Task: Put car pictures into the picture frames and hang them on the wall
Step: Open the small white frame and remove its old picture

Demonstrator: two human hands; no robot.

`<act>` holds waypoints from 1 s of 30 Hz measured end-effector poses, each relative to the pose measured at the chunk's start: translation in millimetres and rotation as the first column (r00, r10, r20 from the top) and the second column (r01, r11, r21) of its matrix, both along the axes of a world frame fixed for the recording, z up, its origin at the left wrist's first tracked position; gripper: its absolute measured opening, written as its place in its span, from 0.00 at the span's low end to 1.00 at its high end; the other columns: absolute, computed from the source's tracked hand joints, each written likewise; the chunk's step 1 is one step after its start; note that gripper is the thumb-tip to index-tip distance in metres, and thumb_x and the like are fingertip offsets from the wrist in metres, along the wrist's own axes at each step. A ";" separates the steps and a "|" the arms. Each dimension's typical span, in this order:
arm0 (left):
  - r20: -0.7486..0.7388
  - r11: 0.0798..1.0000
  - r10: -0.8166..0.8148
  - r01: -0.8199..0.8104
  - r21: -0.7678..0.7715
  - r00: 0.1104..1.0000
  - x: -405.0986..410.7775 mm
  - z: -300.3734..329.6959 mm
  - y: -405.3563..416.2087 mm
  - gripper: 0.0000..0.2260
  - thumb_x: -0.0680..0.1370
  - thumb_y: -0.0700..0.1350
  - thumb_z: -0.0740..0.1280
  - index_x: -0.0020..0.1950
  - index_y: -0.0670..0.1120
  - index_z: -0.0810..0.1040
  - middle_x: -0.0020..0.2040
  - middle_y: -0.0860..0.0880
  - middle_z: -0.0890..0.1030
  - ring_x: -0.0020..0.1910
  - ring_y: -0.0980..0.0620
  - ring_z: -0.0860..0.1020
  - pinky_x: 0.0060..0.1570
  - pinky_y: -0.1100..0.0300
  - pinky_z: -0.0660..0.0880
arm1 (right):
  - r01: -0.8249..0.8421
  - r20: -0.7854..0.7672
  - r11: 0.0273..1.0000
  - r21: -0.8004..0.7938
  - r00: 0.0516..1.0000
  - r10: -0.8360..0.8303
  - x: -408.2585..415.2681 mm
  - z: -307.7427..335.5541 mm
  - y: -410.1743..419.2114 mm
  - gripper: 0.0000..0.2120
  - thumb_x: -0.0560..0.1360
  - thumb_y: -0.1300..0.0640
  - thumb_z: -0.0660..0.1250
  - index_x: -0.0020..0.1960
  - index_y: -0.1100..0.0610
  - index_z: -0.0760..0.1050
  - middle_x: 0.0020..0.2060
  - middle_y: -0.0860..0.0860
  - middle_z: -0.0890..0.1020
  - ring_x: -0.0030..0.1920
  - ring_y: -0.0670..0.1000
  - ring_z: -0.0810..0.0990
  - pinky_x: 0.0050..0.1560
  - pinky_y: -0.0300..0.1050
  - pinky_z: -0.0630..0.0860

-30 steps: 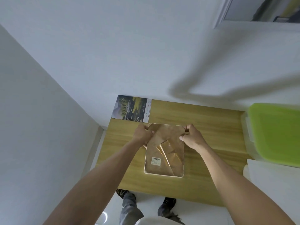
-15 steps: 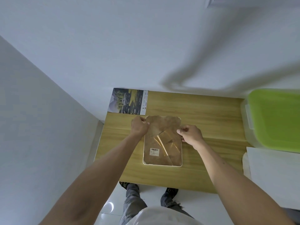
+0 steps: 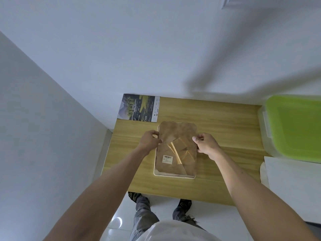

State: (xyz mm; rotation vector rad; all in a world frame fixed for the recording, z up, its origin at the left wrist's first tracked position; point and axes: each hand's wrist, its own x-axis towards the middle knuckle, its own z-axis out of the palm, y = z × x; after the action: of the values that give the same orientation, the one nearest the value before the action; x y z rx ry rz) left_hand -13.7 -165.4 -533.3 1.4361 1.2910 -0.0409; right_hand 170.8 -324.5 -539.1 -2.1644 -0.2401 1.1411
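Note:
A picture frame (image 3: 174, 175) with a pale rim lies face down on the wooden table (image 3: 225, 129). Its brown backing board (image 3: 173, 133) carries a white barcode label (image 3: 167, 159) and a folded stand flap (image 3: 180, 150). My left hand (image 3: 150, 140) pinches the board's left edge near the top. My right hand (image 3: 206, 145) grips the right edge at about the same height. A car picture (image 3: 139, 107) lies flat at the table's far left corner, partly over the edge, apart from both hands.
A clear plastic box with a green lid (image 3: 293, 126) stands at the table's right end. A white surface (image 3: 293, 186) sits below it on the right. White walls close in at the back and left. My legs and shoes (image 3: 134, 196) show below the table's near edge.
Both hands have slid down the frame's sides from its top corners toward the middle. The view has tilted down slightly; the frame stays flat on the table.

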 end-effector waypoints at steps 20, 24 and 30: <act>0.102 0.918 -0.371 0.349 0.189 0.923 88.7 36.4 -76.7 0.26 0.72 0.38 0.73 0.68 0.52 0.72 0.44 0.48 0.83 0.43 0.49 0.82 0.33 0.61 0.76 | 0.007 0.253 0.989 0.148 0.966 -0.044 54.6 26.2 -91.4 0.26 0.73 0.61 0.73 0.69 0.53 0.72 0.48 0.46 0.82 0.46 0.45 0.81 0.40 0.35 0.73; -0.021 0.834 -0.482 0.466 0.296 0.876 128.4 36.7 -105.3 0.23 0.70 0.45 0.74 0.62 0.42 0.72 0.50 0.43 0.82 0.48 0.44 0.81 0.44 0.50 0.80 | -0.040 0.358 0.998 0.052 0.933 0.019 83.1 21.7 -111.3 0.24 0.75 0.61 0.70 0.70 0.55 0.72 0.56 0.52 0.81 0.51 0.50 0.80 0.48 0.41 0.74; -0.116 0.796 -0.513 0.522 0.307 0.850 178.4 22.5 -130.7 0.19 0.72 0.37 0.70 0.63 0.40 0.73 0.60 0.42 0.71 0.54 0.42 0.76 0.52 0.57 0.76 | -0.091 0.418 0.993 -0.074 0.901 0.114 109.9 7.3 -123.2 0.14 0.74 0.54 0.68 0.58 0.53 0.72 0.58 0.53 0.74 0.55 0.52 0.76 0.58 0.47 0.76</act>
State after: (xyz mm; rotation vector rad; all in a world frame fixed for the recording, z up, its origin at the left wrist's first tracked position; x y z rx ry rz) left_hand 164.7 -296.1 -510.8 2.0591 0.9104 -0.2224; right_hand 280.8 -447.6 -531.8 -2.4543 -0.5253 0.7234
